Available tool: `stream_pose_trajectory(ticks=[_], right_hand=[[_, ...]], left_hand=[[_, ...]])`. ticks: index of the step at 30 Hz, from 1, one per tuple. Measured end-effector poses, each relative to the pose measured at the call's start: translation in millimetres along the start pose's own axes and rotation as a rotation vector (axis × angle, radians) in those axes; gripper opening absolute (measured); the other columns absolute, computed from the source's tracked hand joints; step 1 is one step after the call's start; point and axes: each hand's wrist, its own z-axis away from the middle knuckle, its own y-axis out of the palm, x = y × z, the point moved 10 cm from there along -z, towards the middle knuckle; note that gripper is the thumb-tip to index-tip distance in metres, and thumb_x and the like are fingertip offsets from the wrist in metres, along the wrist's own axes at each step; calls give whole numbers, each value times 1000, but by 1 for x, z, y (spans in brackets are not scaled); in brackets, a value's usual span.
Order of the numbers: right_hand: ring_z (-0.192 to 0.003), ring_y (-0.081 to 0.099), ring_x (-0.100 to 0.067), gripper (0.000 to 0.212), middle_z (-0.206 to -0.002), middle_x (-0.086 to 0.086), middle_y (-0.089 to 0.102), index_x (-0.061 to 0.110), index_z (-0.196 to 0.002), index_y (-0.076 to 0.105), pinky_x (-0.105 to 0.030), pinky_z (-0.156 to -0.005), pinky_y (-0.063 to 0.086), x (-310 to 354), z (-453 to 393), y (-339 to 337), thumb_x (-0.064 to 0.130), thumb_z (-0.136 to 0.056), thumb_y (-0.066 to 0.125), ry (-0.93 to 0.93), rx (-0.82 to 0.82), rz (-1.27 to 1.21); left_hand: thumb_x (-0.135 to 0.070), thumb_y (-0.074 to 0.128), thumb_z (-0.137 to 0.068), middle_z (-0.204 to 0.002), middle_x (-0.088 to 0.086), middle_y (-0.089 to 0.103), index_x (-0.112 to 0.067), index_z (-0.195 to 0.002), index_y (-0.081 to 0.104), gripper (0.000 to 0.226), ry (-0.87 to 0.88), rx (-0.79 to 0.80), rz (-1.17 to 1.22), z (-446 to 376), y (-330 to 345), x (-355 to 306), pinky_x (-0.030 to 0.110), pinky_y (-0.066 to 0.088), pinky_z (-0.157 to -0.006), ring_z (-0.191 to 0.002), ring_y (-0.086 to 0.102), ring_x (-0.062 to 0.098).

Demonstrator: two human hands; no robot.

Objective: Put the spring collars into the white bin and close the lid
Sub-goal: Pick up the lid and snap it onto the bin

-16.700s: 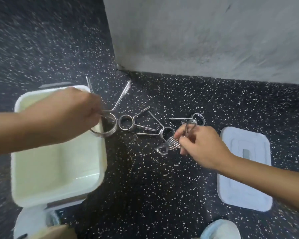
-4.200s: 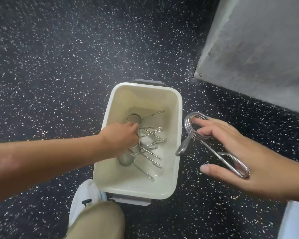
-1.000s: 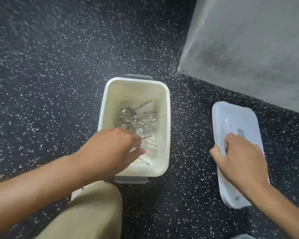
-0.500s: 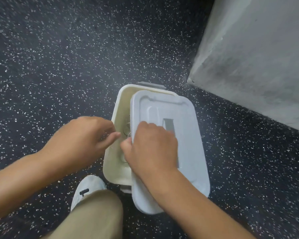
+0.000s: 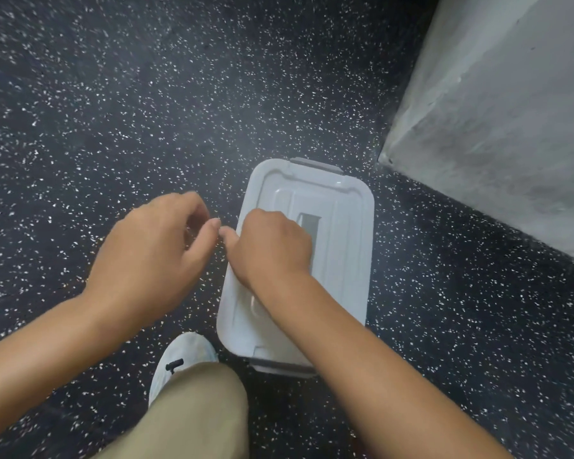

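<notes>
The white lid (image 5: 343, 226) lies flat over the white bin and covers it whole; only the bin's grey end handles (image 5: 314, 164) show at the far and near ends. The spring collars are hidden inside. My right hand (image 5: 269, 246) rests on the lid's left half, fingers curled down onto its left edge. My left hand (image 5: 150, 256) hovers just left of the bin over the floor, fingers loosely curled and holding nothing, its thumb tip almost touching my right thumb.
The bin stands on a dark speckled floor (image 5: 130, 111). A grey concrete wall (image 5: 497, 127) rises at the right, its corner near the bin's far end. My knee in khaki trousers (image 5: 193, 412) and a white shoe (image 5: 183, 359) sit just in front of the bin.
The lid has slid left from a skewed, half-covering position and now sits squarely over the bin. My left hand has drawn back off the bin's rim to the floor side.
</notes>
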Motion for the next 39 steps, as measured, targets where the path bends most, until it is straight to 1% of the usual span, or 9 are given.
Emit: stream_pose_trajectory(ticks=[6, 10, 12, 15, 19, 23, 25, 33, 39], right_hand=[[-94, 65, -36, 35, -102, -12, 71, 13, -102, 63, -38, -67, 38, -44, -21, -40, 41, -101, 42, -30, -212, 40], [-102, 56, -35, 33, -113, -12, 62, 12, -114, 58, -46, -84, 44, -78, -51, -52, 38, -98, 48, -119, -326, 83], [-108, 53, -35, 44, -123, -12, 58, 11, -125, 54, -47, -92, 43, -94, -69, -44, 45, -99, 45, -109, -260, 125], [-117, 51, -33, 61, -132, -11, 56, 14, -135, 49, -48, -103, 35, -111, -88, -31, 59, -99, 29, -88, -184, 221], [-118, 52, -31, 63, -131, -8, 59, 17, -135, 50, -50, -99, 39, -114, -94, -21, 61, -98, 23, -110, -129, 195], [-106, 57, -32, 57, -114, -7, 66, 18, -119, 55, -49, -91, 42, -114, -93, -21, 60, -98, 25, -105, -159, 182], [-107, 58, -31, 56, -113, -7, 66, 18, -118, 56, -48, -91, 41, -115, -92, -21, 61, -98, 26, -102, -173, 150], [-101, 62, -28, 50, -106, -5, 71, 17, -119, 66, -41, -85, 45, -116, -78, -33, 57, -95, 47, -158, -389, -9], [-84, 65, -27, 43, -85, -1, 73, 17, -94, 72, -36, -67, 45, -115, -68, -44, 57, -91, 57, -183, -548, 0]], left_hand=[[-38, 55, -94, -95, -5, 55, -21, -104, 52, 20, 187, 50, 58, 28, 20, -27, 40, 46, -74, -87, 55, 21], [-39, 62, -90, -119, 2, 59, -17, -115, 60, 34, 453, 215, -45, 55, 63, -54, 44, 51, -88, -107, 57, 27], [-45, 66, -87, -140, 5, 55, -18, -128, 58, 50, 607, 341, -115, 72, 93, -62, 46, 48, -102, -129, 52, 30], [-65, 66, -79, -169, 10, 26, -20, -155, 37, 93, 752, 497, -282, 93, 130, -61, 47, 22, -125, -156, 21, 35], [-64, 79, -64, -173, 11, 4, -19, -165, 12, 130, 811, 498, -388, 100, 149, -62, 47, 5, -124, -158, 6, 35], [-30, 77, -73, -173, 9, 6, -19, -165, 10, 114, 803, 425, -368, 98, 151, -60, 47, 10, -125, -159, 6, 31], [-23, 70, -75, -173, 9, 10, -19, -164, 15, 105, 816, 415, -355, 99, 151, -60, 47, 14, -124, -158, 9, 31], [-36, 52, -96, -172, 9, 16, -16, -162, 27, 73, 852, 438, -294, 99, 145, -61, 48, 16, -126, -159, 9, 31], [-46, 57, -95, -172, 8, 16, -18, -163, 25, 80, 856, 447, -321, 97, 147, -60, 46, 12, -125, -159, 8, 32]])
